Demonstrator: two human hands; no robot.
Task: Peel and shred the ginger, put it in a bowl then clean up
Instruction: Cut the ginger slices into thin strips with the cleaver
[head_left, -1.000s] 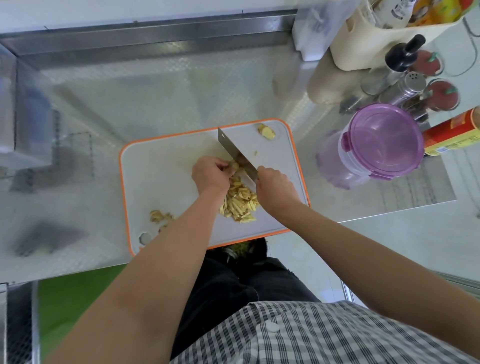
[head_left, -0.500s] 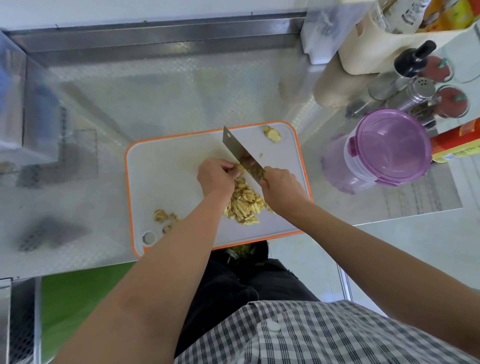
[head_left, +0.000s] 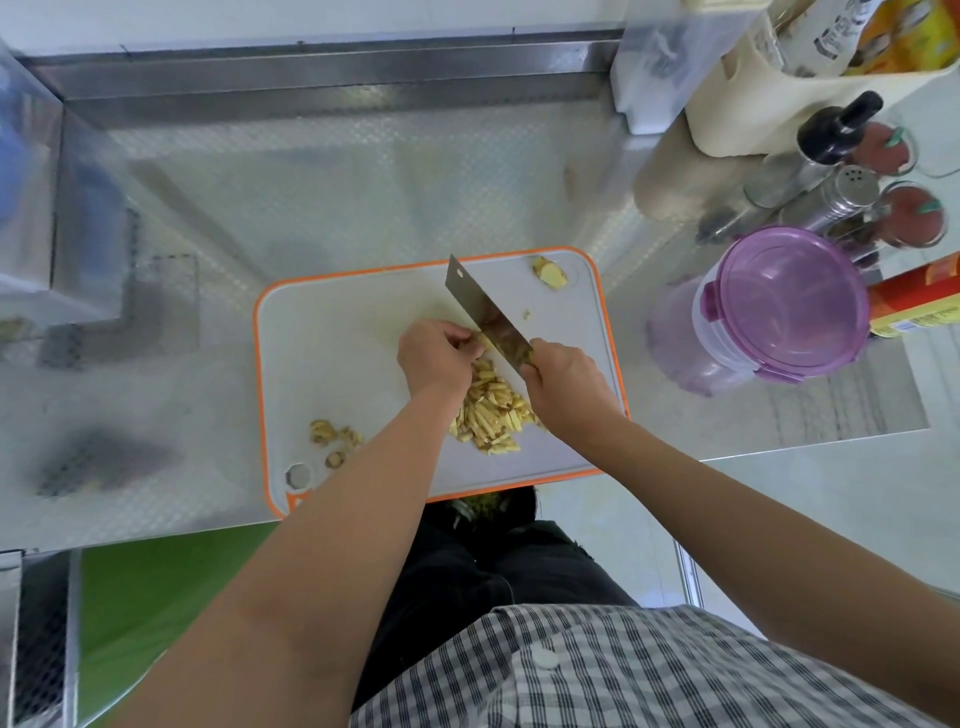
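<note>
— What lies nearest us?
— The ginger shreds (head_left: 491, 410), a loose heap on the cutting board (head_left: 322, 332) between our two wrists. The strips point at mixed angles. Peel scraps (head_left: 332, 434) sit apart to the heap's left.
— And our hands?
— Just beyond the heap. Our left hand (head_left: 434, 358) has its fingers curled down, pinching the uncut ginger piece (head_left: 479, 340) against the board. Our right hand (head_left: 563, 379) is wrapped round the handle of the cleaver (head_left: 483, 312); the handle itself is hidden under the fist.
— So what does the next cut turn on?
— On blade and piece, we judge. The piece lies just right of our left fingertips, hard against the blade, so our left hand is the nearer one. It is mostly hidden, so we cannot tell its long axis. The blade's long axis runs from our right hand away and leftward, its square end toward the far left.
— Farther out?
— A ginger end (head_left: 549, 272) rests near the board's far right corner, well apart from the blade. Beyond that is only the steel desk (head_left: 311, 182).
</note>
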